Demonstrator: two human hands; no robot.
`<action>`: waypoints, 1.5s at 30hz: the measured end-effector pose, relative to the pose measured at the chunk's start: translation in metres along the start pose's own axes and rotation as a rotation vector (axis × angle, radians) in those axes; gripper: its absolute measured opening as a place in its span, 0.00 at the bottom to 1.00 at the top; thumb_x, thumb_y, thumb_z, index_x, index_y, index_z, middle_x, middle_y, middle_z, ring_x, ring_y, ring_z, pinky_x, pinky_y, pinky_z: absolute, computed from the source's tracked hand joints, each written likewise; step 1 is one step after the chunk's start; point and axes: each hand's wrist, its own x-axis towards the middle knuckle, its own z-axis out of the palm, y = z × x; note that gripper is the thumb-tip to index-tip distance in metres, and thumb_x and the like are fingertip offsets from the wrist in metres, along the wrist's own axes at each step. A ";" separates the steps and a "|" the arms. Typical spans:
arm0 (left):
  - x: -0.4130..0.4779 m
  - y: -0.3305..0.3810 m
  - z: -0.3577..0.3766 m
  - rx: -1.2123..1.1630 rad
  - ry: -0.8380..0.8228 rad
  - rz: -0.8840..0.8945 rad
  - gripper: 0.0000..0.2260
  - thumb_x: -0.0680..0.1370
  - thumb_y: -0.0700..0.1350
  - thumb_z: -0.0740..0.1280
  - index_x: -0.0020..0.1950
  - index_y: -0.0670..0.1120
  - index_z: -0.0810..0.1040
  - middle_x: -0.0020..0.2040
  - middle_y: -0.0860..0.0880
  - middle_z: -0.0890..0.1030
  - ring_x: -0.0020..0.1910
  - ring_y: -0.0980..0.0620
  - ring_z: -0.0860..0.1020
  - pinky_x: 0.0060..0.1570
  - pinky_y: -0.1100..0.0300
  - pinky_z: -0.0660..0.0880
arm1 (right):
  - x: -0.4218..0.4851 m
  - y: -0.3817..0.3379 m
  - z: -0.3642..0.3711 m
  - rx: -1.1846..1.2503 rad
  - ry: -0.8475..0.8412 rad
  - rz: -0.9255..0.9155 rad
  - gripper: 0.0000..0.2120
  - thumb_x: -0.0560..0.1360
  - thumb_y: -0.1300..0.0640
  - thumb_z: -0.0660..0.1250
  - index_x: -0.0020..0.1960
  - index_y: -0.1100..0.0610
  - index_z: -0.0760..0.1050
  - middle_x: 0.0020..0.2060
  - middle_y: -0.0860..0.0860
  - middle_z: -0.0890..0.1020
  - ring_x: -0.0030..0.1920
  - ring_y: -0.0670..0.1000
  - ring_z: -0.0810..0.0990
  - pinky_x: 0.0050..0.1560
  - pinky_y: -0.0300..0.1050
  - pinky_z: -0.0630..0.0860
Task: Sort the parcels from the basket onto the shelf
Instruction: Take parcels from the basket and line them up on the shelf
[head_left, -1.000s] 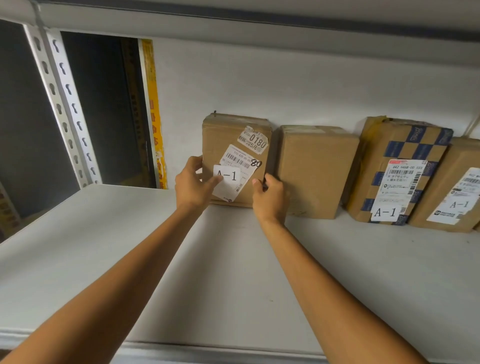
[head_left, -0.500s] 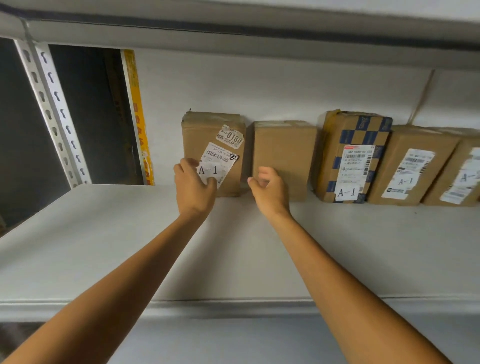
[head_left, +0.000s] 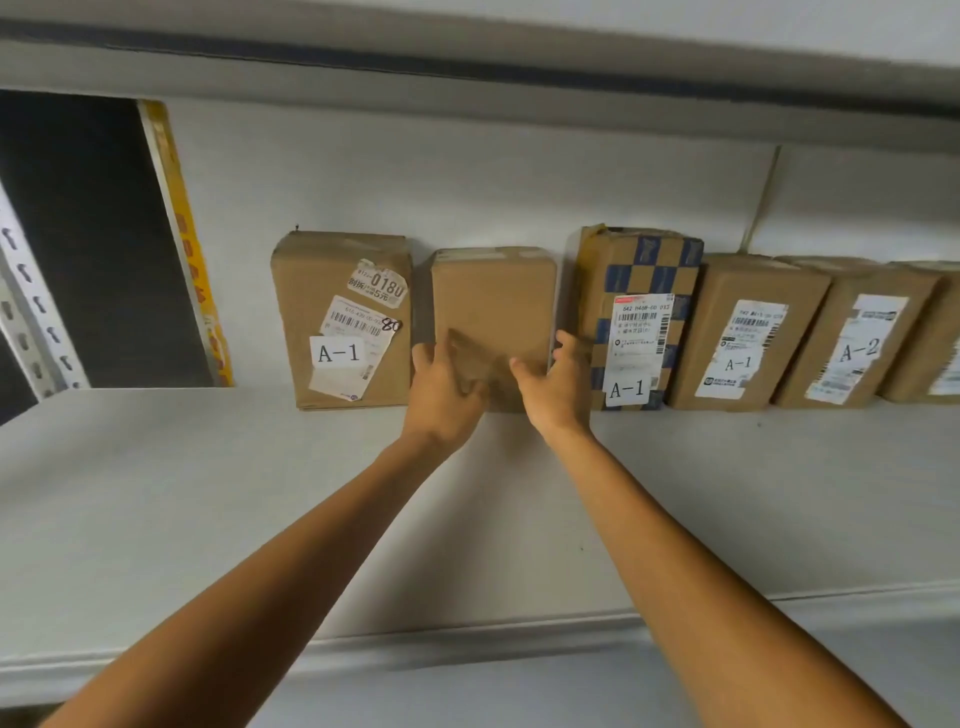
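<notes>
shelf (head_left: 156, 493) | pale board | cardboard parcels (head_left: 343, 312) upright in row against back wall (head_left: 467, 182)

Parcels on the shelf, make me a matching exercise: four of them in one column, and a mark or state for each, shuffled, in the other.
Column one
1. leftmost parcel
2. plain parcel
3. checkered parcel
4. A-2 parcel

Column two
a. blue and yellow squares
b. handwritten 80 on its label
c. furthest right of the four
d. no label showing, left hand and right hand at its lower edges

Pairs: 1-b, 2-d, 3-a, 4-c
</notes>
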 end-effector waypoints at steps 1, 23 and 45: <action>0.001 -0.001 0.004 0.016 0.019 0.021 0.28 0.74 0.38 0.65 0.73 0.43 0.61 0.57 0.47 0.65 0.56 0.42 0.74 0.59 0.52 0.73 | 0.003 0.002 0.003 0.025 -0.029 0.003 0.32 0.73 0.53 0.72 0.72 0.57 0.64 0.67 0.55 0.73 0.66 0.56 0.72 0.64 0.54 0.73; -0.017 0.011 0.019 -0.129 0.102 -0.064 0.25 0.76 0.36 0.58 0.72 0.50 0.65 0.55 0.46 0.66 0.52 0.55 0.67 0.64 0.55 0.67 | 0.000 0.022 -0.012 0.029 -0.005 0.060 0.45 0.70 0.43 0.73 0.77 0.60 0.55 0.70 0.57 0.62 0.69 0.57 0.66 0.63 0.42 0.66; -0.037 0.006 -0.019 -0.252 -0.140 0.146 0.32 0.74 0.50 0.72 0.74 0.56 0.61 0.71 0.57 0.57 0.76 0.45 0.49 0.72 0.41 0.59 | -0.050 0.004 -0.052 0.134 -0.054 0.012 0.63 0.53 0.37 0.81 0.75 0.38 0.44 0.67 0.54 0.60 0.67 0.57 0.64 0.62 0.49 0.70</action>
